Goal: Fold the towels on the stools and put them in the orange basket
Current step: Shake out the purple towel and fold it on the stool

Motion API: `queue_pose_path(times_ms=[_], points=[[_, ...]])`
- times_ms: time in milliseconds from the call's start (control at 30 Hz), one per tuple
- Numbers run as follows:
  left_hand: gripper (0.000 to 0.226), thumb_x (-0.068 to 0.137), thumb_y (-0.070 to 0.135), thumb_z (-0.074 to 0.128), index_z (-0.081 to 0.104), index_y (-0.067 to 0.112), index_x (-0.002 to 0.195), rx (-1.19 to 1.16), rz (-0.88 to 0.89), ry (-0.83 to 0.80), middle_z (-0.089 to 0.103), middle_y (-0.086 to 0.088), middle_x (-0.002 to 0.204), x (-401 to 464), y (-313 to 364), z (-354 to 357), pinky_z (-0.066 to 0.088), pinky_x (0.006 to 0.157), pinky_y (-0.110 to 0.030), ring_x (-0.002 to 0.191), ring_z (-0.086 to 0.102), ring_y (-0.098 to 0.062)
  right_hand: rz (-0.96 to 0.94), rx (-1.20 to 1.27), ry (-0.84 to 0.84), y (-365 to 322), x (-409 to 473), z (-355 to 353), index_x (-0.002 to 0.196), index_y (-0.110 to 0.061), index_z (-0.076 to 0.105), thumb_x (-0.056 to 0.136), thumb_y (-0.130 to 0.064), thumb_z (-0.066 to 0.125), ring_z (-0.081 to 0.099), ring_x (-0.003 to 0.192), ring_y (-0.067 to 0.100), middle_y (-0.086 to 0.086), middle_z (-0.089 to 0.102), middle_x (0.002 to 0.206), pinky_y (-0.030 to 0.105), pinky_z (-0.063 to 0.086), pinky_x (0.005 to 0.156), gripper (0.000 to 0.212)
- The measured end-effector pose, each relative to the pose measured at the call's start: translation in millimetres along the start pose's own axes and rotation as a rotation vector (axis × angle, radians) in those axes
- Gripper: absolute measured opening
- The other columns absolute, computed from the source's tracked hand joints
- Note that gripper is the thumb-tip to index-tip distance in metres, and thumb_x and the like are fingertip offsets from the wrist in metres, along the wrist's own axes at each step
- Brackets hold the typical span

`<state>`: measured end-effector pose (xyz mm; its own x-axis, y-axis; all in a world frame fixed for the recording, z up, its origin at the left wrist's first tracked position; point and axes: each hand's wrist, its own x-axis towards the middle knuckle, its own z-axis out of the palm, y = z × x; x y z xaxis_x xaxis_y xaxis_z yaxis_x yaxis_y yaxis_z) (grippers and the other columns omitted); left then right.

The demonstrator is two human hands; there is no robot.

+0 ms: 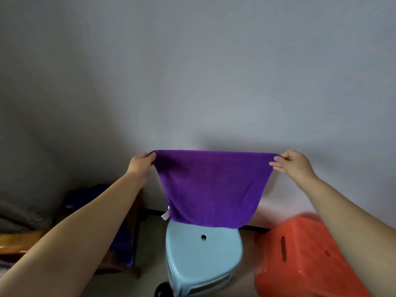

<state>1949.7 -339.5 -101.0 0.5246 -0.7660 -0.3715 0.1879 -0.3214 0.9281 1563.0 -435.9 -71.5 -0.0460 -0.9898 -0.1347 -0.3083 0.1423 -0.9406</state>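
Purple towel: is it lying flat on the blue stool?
No, both hands hold the towel up by its top corners above the stool.

Dim, soft indoor light; the left corner falls into shadow, edges bend from the wide lens, slight blur.

Floor under blue stool, orange basket

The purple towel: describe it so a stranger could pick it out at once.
Start at the pale blue stool in the lower middle, before the grey wall. Just above it hangs the purple towel, stretched between the left hand and the right hand. Unlike the dark blue cloth at left, it is held aloft.
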Motion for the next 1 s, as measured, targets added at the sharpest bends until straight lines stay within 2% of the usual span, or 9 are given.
queue_pose_path(times_ms=[67, 133, 267, 400, 567, 700, 767, 900, 1000], points=[[0.021, 0.097, 0.007, 0.047, 0.059, 0.008, 0.079, -0.188, -0.084, -0.022, 0.066, -0.005, 0.064, 17.0, -7.7, 8.8, 0.047, 0.068, -0.03, 0.058, 0.062, -0.014, 0.002, -0.003, 0.016, 7.8, 11.7, 5.8, 0.075, -0.008, 0.048, 0.093, 0.004, 0.049, 0.068, 0.075, 0.018, 0.011, 0.055, 0.08, 0.013, 0.056, 0.059, 0.022], [0.023, 0.099, 0.008, 0.043, 0.056, 0.009, 0.08, -0.24, -0.122, -0.043, 0.064, -0.004, 0.069, 27.2, -13.4, 13.8, 0.048, 0.064, -0.026, 0.053, 0.061, -0.009, 0.011, -0.009, 0.011, 12.7, 17.1, 7.8, 0.073, -0.009, 0.048, 0.093, 0.003, 0.051, 0.068, 0.072, 0.01, 0.009, 0.057, 0.079, 0.013, 0.056, 0.061, 0.023], [0.017, 0.098, 0.01, 0.044, 0.058, 0.001, 0.101, -0.234, -0.19, -0.069, 0.06, -0.01, 0.101, 45.2, -36.3, 15.1, 0.047, 0.08, -0.032, 0.083, 0.059, -0.019, 0.045, -0.017, -0.034, 32.0, 21.6, 7.0, 0.073, -0.007, 0.05, 0.092, 0.005, 0.052, 0.07, 0.066, 0.008, 0.011, 0.058, 0.08, 0.015, 0.057, 0.066, 0.022], [0.038, 0.097, 0.008, 0.046, 0.046, -0.008, 0.131, -0.146, -0.263, -0.056, 0.055, -0.021, 0.126, 42.4, -75.4, 9.4, 0.041, 0.101, -0.039, 0.117, 0.054, -0.033, 0.132, -0.128, -0.14, 57.2, 7.7, 4.5, 0.075, -0.003, 0.049, 0.091, 0.004, 0.054, 0.066, 0.082, 0.029, 0.02, 0.058, 0.088, 0.017, 0.057, 0.068, 0.018], [0.03, 0.096, 0.013, 0.048, 0.057, 0.0, 0.122, 0.073, -0.369, -0.082, 0.062, -0.015, 0.115, 3.3, -150.9, -10.7, 0.042, 0.099, -0.035, 0.1, 0.058, -0.022, 0.241, -0.342, -0.32, 112.0, -31.1, -0.1, 0.072, -0.005, 0.051, 0.088, 0.005, 0.058, 0.07, 0.061, 0.007, 0.021, 0.063, 0.08, 0.018, 0.057, 0.062, 0.02], [0.025, 0.096, 0.015, 0.05, 0.061, 0.002, 0.114, 0.193, -0.424, -0.059, 0.063, -0.017, 0.112, -31.2, -212.0, -26.3, 0.04, 0.101, -0.036, 0.107, 0.058, -0.026, 0.325, -0.496, -0.447, 171.8, -75.9, 1.4, 0.071, -0.007, 0.054, 0.085, 0.002, 0.063, 0.071, 0.076, 0.028, 0.019, 0.072, 0.078, 0.045, 0.055, 0.077, 0.019], [0.019, 0.096, 0.014, 0.051, 0.065, 0.005, 0.105, 0.23, -0.453, -0.052, 0.065, -0.014, 0.104, -44.6, -237.4, -36.4, 0.044, 0.094, -0.033, 0.101, 0.059, -0.026, 0.371, -0.533, -0.47, 201.2, -98.7, 7.2, 0.07, -0.008, 0.055, 0.084, -0.001, 0.064, 0.071, 0.078, 0.029, 0.015, 0.073, 0.076, 0.049, 0.054, 0.08, 0.018], [0.024, 0.095, 0.009, 0.052, 0.064, 0.02, 0.076, 0.309, -0.48, -0.045, 0.064, -0.002, 0.079, -51.4, -278.9, -47.8, 0.044, 0.054, -0.003, 0.073, 0.057, -0.011, 0.509, -0.499, -0.472, 257.9, -115.8, 25.9, 0.073, -0.004, 0.054, 0.085, 0.005, 0.06, 0.07, 0.074, 0.02, 0.016, 0.066, 0.077, 0.044, 0.058, 0.08, 0.016], [0.025, 0.094, 0.008, 0.054, 0.064, 0.02, 0.075, 0.36, -0.481, -0.066, 0.064, 0.0, 0.076, -33.9, -293.9, -46.6, 0.043, 0.054, -0.003, 0.072, 0.056, -0.011, 0.581, -0.551, -0.485, 283.3, -105.6, 40.9, 0.085, -0.006, 0.055, 0.089, 0.004, 0.053, 0.068, 0.069, 0.011, 0.014, 0.064, 0.081, 0.025, 0.058, 0.057, 0.011]])
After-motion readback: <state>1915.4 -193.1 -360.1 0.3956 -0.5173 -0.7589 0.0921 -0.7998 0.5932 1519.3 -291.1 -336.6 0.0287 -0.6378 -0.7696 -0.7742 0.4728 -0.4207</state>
